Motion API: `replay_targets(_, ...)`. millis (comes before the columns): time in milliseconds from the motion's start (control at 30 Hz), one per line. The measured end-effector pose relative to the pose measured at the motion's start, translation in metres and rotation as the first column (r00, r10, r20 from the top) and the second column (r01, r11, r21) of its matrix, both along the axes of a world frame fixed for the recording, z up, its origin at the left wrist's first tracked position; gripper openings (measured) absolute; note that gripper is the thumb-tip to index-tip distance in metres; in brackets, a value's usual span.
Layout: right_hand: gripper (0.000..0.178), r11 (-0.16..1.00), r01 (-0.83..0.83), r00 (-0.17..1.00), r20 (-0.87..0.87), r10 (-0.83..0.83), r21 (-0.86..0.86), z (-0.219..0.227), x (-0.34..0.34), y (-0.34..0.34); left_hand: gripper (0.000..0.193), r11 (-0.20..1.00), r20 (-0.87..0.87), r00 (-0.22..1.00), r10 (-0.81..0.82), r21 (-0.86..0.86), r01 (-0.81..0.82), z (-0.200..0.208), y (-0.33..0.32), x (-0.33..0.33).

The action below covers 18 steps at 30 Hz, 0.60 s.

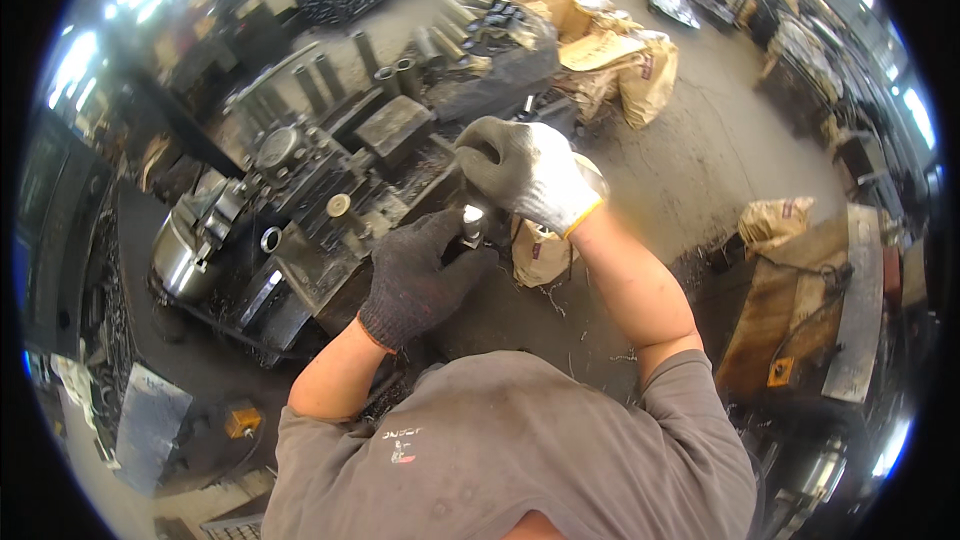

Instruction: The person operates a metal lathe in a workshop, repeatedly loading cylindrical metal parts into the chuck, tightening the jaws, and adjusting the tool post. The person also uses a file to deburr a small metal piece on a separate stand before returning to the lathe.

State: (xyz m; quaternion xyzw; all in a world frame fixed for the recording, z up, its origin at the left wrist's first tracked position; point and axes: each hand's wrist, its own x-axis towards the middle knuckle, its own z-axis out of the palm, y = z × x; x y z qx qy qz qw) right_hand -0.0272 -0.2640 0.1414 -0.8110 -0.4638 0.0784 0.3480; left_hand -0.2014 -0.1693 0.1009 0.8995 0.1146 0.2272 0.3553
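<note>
Grey shirt (500,440) at bottom center. Left hand (420,265), dark glove, mid-frame: grip narrow, thumb and fingers around small shiny metal piece (473,223), just right of frame's left half. Right hand (525,170), pale glove, above it: fingers curled, can't tell what grip holds. Machine chuck (182,258) at left; metal tubes (365,54), paper sacks (648,85) toward top.

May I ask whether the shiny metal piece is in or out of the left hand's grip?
In: the shiny metal piece sits between thumb and fingers of the dark-gloved left hand.
</note>
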Motion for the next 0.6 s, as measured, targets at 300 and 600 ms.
replay_targets(300,0.036,0.988,0.029,0.978,-0.206,0.004,0.153,-0.03,0.036,-0.09,0.025,0.966,-0.118,0.976,-0.182,-0.204,0.156,0.001,-0.07,0.062)
replay_targets(600,0.039,0.969,0.145,0.968,-0.231,-0.097,0.199,-0.069,0.063,-0.11,0.029,0.852,-0.107,0.905,-0.411,-0.399,0.339,-0.017,-0.072,0.093)
